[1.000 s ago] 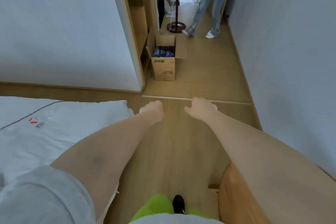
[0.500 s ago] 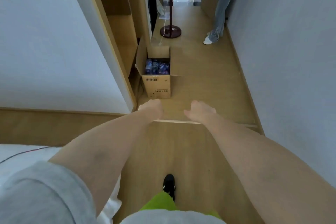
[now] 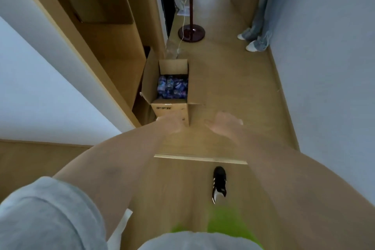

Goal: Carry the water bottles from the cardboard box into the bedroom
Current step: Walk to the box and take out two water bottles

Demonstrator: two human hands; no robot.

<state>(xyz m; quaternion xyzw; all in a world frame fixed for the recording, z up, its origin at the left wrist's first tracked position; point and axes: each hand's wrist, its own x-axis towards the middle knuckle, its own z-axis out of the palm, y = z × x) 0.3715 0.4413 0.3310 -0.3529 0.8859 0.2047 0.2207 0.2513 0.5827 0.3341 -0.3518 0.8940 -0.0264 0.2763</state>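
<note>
Both arms are reaching straight forward, bare from the short grey sleeves (image 3: 46,215) down, forearms converging a little toward the middle. Left hand (image 3: 172,124) and right hand (image 3: 223,126) are hovering side by side, apart, touching nothing and holding nothing. Both are motion-blurred, so finger detail is poor; the fingers are looking loosely extended, right hand palm down. One foot in a black shoe (image 3: 219,183) is stepping forward below the right forearm. Green shorts (image 3: 227,225) are showing at the bottom edge.
</note>
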